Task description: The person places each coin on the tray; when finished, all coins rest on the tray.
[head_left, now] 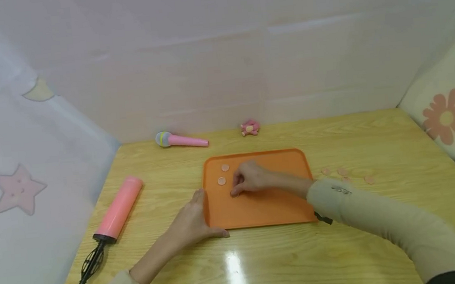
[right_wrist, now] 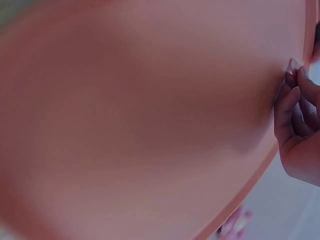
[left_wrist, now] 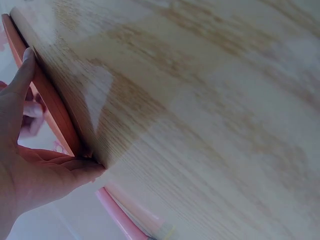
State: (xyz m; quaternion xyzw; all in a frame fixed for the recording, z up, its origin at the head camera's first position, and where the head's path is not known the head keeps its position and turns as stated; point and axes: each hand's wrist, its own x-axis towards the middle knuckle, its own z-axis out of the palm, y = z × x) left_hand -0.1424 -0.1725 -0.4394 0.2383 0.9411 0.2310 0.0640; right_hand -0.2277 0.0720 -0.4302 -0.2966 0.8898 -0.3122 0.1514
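Observation:
An orange tray (head_left: 275, 210) lies on the wooden table. My right hand (head_left: 251, 176) is over its left half, and the thumb and fingers pinch a small copper-coloured coin (right_wrist: 294, 64) close to the tray's surface. Two similar coins lie flat on the tray: one coin (head_left: 221, 181) just left of the right hand, another coin (head_left: 225, 167) a little farther back. At the tray's near left corner, my left hand (head_left: 191, 221) touches the rim with spread, mostly straight fingers, its thumb along the front edge.
Several more coins (head_left: 342, 171) lie on the table right of the tray, partly behind the right sleeve. Behind the tray are a pink toy microphone (head_left: 186, 140) and a small pink toy figure (head_left: 250, 127). A pink cylinder (head_left: 119, 209) with a black, tapering end lies at the left.

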